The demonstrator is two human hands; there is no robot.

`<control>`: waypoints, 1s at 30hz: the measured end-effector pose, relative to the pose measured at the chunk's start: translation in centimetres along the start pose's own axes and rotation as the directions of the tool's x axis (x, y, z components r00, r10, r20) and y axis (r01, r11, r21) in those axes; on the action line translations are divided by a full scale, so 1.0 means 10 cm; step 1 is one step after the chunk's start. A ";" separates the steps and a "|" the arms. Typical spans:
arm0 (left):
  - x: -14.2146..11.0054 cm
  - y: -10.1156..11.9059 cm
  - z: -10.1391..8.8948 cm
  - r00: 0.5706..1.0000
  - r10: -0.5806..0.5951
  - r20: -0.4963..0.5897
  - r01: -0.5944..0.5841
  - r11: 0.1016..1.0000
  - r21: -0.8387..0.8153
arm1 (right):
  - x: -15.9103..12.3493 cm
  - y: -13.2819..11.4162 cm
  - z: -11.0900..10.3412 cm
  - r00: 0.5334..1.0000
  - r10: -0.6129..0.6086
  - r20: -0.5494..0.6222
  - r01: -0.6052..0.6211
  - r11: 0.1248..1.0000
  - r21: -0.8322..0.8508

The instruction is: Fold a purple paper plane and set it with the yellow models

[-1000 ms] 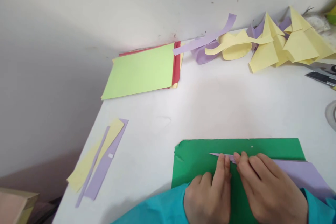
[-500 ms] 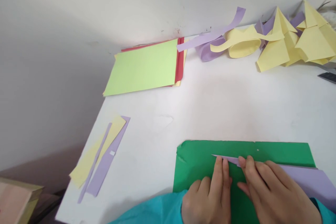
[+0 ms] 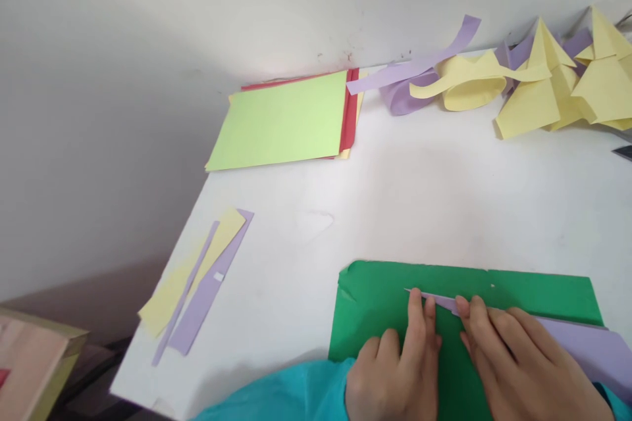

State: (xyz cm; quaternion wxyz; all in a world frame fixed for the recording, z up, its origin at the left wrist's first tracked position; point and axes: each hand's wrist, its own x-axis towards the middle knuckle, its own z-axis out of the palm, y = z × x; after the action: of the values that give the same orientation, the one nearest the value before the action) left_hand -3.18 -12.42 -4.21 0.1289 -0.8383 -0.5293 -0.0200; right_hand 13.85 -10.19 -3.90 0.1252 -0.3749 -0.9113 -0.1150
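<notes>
White table (image 3: pixel 424 210); left hand (image 3: pixel 399 365), right hand (image 3: pixel 523 355) touching purple paper (image 3: pixel 592 350).

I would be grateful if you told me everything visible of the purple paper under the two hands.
The purple paper looks matte and folded. A slim, sharp tip points left; a broad, flat part spreads right and runs out of the picture. It lies over the green sheet. The left hand touches it near the tip; the right hand covers its middle, hiding how the two parts join.

Hands (image 3: pixel 395 375) pressing folded purple paper (image 3: pixel 580 348), green sheet (image 3: pixel 375 309) beneath, white table (image 3: pixel 419 204)
</notes>
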 end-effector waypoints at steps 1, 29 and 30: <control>0.02 0.00 -0.01 1.000 0.008 -0.005 -0.008 1.000 0.007 | -0.01 0.00 0.00 1.000 -0.009 0.000 0.009 1.000 -0.002; -0.04 0.14 0.10 0.976 -0.211 -0.057 0.205 0.973 -0.103 | -0.03 0.10 0.02 0.992 -0.122 0.008 0.122 0.987 -0.099; -0.04 0.14 0.11 0.973 -0.221 -0.068 0.212 0.971 -0.112 | -0.03 0.10 0.02 0.993 -0.119 0.005 0.119 0.988 -0.101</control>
State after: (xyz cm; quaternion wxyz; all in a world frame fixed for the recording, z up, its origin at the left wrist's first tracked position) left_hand -2.20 -13.10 -5.58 0.1034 -0.7796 -0.6104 -0.0951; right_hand 14.79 -9.65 -4.05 0.0993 -0.3255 -0.9251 -0.1685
